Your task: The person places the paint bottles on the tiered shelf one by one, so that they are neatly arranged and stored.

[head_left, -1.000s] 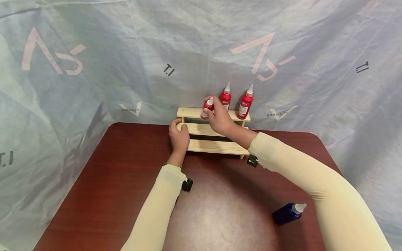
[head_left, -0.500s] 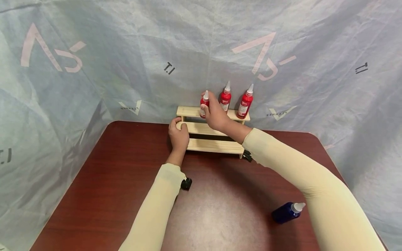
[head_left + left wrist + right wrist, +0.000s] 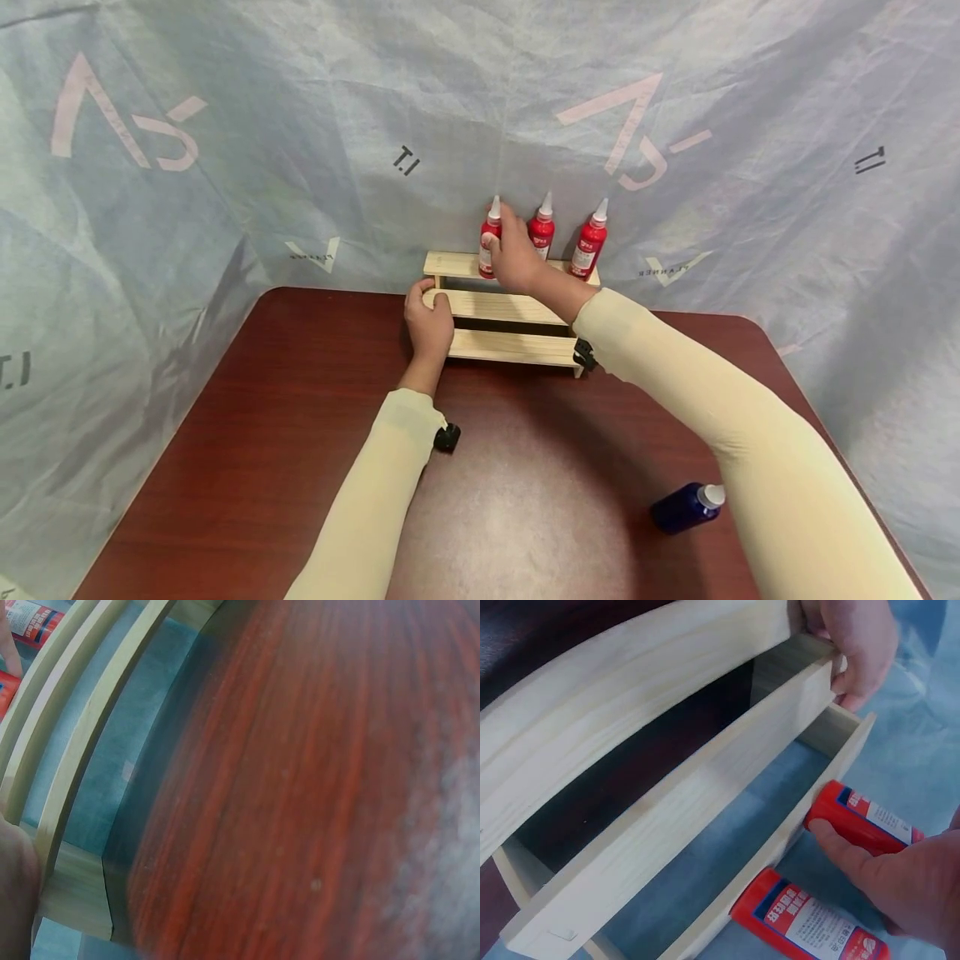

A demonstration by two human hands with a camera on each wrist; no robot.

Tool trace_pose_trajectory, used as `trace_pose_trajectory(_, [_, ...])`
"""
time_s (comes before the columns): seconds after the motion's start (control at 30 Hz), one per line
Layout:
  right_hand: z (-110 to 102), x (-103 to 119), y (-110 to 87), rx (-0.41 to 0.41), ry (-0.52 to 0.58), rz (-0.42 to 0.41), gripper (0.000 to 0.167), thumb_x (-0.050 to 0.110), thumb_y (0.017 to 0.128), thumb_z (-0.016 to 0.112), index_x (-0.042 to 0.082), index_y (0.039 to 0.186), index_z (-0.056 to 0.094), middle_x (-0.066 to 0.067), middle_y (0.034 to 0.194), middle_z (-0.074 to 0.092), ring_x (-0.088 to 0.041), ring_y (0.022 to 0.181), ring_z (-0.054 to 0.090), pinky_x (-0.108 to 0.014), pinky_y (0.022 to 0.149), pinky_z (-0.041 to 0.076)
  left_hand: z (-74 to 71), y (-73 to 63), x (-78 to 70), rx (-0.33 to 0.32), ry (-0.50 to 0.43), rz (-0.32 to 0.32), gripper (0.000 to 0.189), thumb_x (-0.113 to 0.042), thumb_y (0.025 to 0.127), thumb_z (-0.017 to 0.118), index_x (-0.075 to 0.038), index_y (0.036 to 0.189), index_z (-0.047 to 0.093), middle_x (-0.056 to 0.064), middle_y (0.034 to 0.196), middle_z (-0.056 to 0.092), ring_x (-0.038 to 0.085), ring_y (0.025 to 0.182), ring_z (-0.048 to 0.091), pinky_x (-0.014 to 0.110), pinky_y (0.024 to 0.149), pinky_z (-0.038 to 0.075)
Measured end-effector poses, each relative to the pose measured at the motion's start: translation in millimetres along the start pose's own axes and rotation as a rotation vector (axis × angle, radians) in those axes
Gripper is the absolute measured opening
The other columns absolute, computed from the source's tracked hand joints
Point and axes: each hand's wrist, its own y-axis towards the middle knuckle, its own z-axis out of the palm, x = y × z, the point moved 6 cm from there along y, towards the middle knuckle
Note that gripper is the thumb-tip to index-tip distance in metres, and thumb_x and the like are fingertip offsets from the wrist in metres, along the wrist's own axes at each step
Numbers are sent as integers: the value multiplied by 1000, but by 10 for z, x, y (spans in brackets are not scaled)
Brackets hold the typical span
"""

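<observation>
A red bottle (image 3: 489,247) with a white nozzle stands upright on the top step of a small wooden rack (image 3: 510,320), at the left of a row of three. The right hand (image 3: 513,258) grips it, fingers and thumb curled round its body; in the right wrist view a fingertip (image 3: 826,830) lies on the red side of the bottle (image 3: 862,817) just above its label. Just to its right on the same step stands a second red bottle (image 3: 542,234), and further right a third (image 3: 588,242), each upright and apart from its neighbour. The left hand (image 3: 429,320) holds the left end of the rack, thumb on the middle step and fingers curled round the end; the right wrist view shows the same hand (image 3: 851,641) gripping the end of the board. The rack sits at the far edge of a dark red table (image 3: 247,442), against a wrinkled pale blue sheet (image 3: 225,150) printed with logos. Near the front right of the table, beside the right sleeve (image 3: 750,450), a blue bottle (image 3: 686,508) with a white cap lies on its side, well apart from the rack.
</observation>
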Motion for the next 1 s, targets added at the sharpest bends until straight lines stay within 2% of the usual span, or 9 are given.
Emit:
trace_pose_trajectory(0.17, [-15,-14,35,-7,-7,-15,59,11,113,42,1,164,15,-26,160,37,-35,155,36,-46,132,25,13,-23,5,1,5,-8,34,-13,104,49,-7,134,63,12,149,55,28,135,53,47,111,45])
trace_pose_trajectory(0.33, [-8,-48,35,-20,-6,-9,61,9,113,40,1,165,11,-23,165,34,-32,157,35,-43,133,24,39,-37,33,6,2,-21,34,-13,104,49,-8,135,62,12,151,54,30,123,55,45,101,47])
trace_pose_trajectory(0.57, [9,-75,6,-7,-3,39,59,12,113,41,5,164,13,-21,161,40,-31,153,42,-44,131,29,33,-55,39,5,-4,-14,37,-12,103,49,-3,137,62,14,150,54,30,133,53,48,109,45])
trace_pose_trajectory(0.73, [14,-65,18,-7,4,24,57,11,113,40,6,163,13,-22,160,41,-32,152,44,-45,130,30,13,-52,27,7,-9,-2,38,-12,104,49,-1,138,61,14,150,54,31,130,53,47,105,45])
trace_pose_trajectory(1.0, [11,-41,39,-45,38,-7,57,5,111,39,4,164,16,-24,160,40,-34,154,38,-45,132,26,14,-43,24,4,-10,4,37,-12,104,49,-1,138,61,14,149,55,29,124,54,45,100,45])
